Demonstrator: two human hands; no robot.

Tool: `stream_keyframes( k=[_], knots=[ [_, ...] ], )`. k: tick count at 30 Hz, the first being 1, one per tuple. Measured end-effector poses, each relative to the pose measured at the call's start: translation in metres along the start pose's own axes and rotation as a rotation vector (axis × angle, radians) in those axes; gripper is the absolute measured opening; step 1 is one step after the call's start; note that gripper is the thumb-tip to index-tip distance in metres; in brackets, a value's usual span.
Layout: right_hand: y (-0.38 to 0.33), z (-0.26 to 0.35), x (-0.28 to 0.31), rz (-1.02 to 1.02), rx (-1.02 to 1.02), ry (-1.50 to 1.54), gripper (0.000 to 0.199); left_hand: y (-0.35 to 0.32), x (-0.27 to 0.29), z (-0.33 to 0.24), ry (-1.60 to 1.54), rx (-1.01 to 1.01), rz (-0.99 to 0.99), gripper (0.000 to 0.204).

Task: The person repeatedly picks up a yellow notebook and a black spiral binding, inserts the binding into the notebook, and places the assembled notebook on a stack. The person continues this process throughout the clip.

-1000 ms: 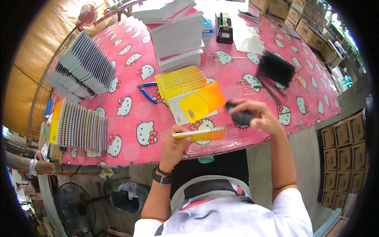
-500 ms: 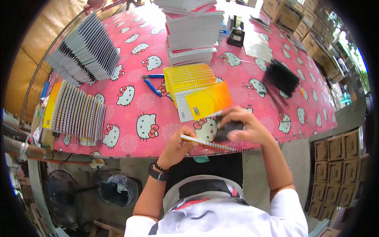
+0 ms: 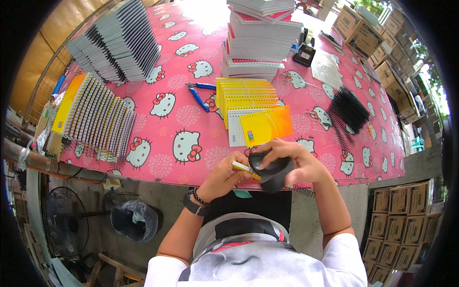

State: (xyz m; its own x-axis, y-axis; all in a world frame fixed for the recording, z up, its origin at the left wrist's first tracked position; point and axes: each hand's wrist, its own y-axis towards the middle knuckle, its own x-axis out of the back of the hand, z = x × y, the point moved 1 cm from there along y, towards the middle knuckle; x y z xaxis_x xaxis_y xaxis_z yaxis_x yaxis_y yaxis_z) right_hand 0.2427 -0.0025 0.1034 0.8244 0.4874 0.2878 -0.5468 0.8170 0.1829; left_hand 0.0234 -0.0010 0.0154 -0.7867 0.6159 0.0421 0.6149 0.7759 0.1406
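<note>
My left hand (image 3: 226, 175) pinches a thin notebook (image 3: 245, 168) edge-on above the table's front edge, its white pages and yellow cover showing. My right hand (image 3: 302, 163) is closed round a dark, curved, cup-like piece (image 3: 273, 176), whose kind I cannot make out; it covers much of the notebook's spine side. From beneath it a black spiral coil (image 3: 304, 192) sticks out to the right. Just beyond my hands lie overlapping notebook sheets with yellow-orange covers (image 3: 267, 125), punched along one edge. Blue-handled wire cutters (image 3: 201, 97) lie to their left.
Spiral-bound notebooks (image 3: 98, 119) stand in a row at left, with tall grey-edged stacks (image 3: 117, 45) behind. A high pile of white page blocks (image 3: 256, 43) rises at the back. Loose black coils (image 3: 351, 110) and a tape dispenser (image 3: 304, 53) sit at right on the pink tablecloth (image 3: 167, 126).
My right hand has brought the dark piece left and nearer, over the notebook's spine, which it now largely hides. My left hand still pinches the notebook. The whole view has shifted slightly.
</note>
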Motion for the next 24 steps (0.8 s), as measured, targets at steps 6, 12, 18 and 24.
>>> stream_keyframes(
  k=[6, 12, 18, 24],
  knots=[
    [0.012, 0.003, -0.001, 0.034, -0.049, -0.104, 0.053, -0.002, 0.003, 0.004, 0.064, -0.028, -0.040, 0.018],
    [-0.001, -0.015, 0.004, 0.027, -0.026, 0.234, 0.058, -0.005, -0.006, 0.013, -0.248, -0.111, -0.226, 0.019],
    [-0.003, -0.017, -0.005, -0.155, -0.175, 0.099, 0.055, -0.006, -0.003, 0.016, -0.291, -0.074, -0.255, 0.017],
    [0.007, -0.022, -0.002, -0.118, -0.218, -0.325, 0.050, -0.004, 0.001, 0.008, -0.296, -0.035, -0.229, 0.018]
  ],
)
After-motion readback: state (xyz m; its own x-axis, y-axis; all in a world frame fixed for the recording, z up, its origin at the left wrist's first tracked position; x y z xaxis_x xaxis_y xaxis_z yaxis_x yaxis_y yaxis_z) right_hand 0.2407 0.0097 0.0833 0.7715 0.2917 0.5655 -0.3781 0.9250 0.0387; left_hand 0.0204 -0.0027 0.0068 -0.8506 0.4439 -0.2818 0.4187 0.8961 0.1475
